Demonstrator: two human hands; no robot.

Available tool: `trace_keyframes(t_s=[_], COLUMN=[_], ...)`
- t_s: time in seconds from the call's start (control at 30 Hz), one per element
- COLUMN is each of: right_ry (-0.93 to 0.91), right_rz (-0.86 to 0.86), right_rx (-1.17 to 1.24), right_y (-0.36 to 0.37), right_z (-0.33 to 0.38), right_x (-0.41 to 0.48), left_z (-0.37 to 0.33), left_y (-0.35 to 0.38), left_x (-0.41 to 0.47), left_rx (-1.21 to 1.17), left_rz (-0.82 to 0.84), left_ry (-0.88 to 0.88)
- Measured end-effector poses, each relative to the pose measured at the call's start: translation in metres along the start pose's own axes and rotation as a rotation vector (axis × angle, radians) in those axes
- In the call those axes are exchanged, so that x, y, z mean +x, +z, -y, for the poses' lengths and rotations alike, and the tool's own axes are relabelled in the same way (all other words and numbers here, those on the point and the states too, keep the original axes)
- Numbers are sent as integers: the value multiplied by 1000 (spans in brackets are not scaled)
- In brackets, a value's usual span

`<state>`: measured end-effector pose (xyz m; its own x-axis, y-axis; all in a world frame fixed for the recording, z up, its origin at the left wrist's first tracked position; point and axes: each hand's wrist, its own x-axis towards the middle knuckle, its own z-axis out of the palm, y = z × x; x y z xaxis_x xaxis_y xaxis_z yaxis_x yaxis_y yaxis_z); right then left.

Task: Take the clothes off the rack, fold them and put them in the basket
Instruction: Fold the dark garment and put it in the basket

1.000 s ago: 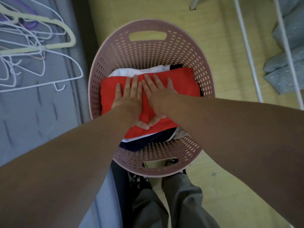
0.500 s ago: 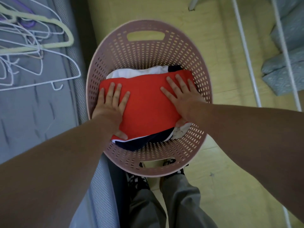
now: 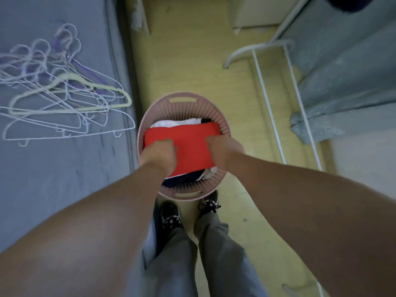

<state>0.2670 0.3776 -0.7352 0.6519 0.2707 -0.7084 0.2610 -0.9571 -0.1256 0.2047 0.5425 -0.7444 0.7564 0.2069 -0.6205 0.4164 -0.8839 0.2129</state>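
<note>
A pink perforated basket [image 3: 182,96] stands on the yellow floor in front of my feet. On top of the pile inside lies a folded red garment [image 3: 190,146], over a white one [image 3: 171,123] and a dark navy one [image 3: 184,179]. My left hand [image 3: 159,151] hangs over the red garment's left side and my right hand [image 3: 222,149] over its right side. Both have fingers loosely curled downward and hold nothing. The frame is blurred, so contact with the cloth is unclear.
A grey bed [image 3: 53,179] on the left carries a heap of empty wire hangers [image 3: 64,97]. The white rack [image 3: 267,99] stands at the right with grey patterned cloth [image 3: 342,71] draped on it. My shoes [image 3: 171,215] touch the basket's near rim.
Both hands went from pressing flat on the red garment to lifting off it with fingers curling. My head has risen, so the basket looks smaller and farther away.
</note>
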Motion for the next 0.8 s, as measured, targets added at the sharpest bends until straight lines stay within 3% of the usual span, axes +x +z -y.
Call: trace_keyframes(t_s=[0.17, 0.4, 0.8], right_ry=[127, 72, -31], right_rz=[-132, -293, -617], right_rx=[317, 492, 647], right_y=[-73, -160, -299], right_z=[23, 45, 18], right_x=[-115, -257, -338], left_z=[-20, -46, -157], left_y=[-89, -207, -397], left_x=[-100, -206, -262], left_rx=[-145, -305, -390], left_rz=[-160, -338, -633], left_ry=[-47, 50, 314])
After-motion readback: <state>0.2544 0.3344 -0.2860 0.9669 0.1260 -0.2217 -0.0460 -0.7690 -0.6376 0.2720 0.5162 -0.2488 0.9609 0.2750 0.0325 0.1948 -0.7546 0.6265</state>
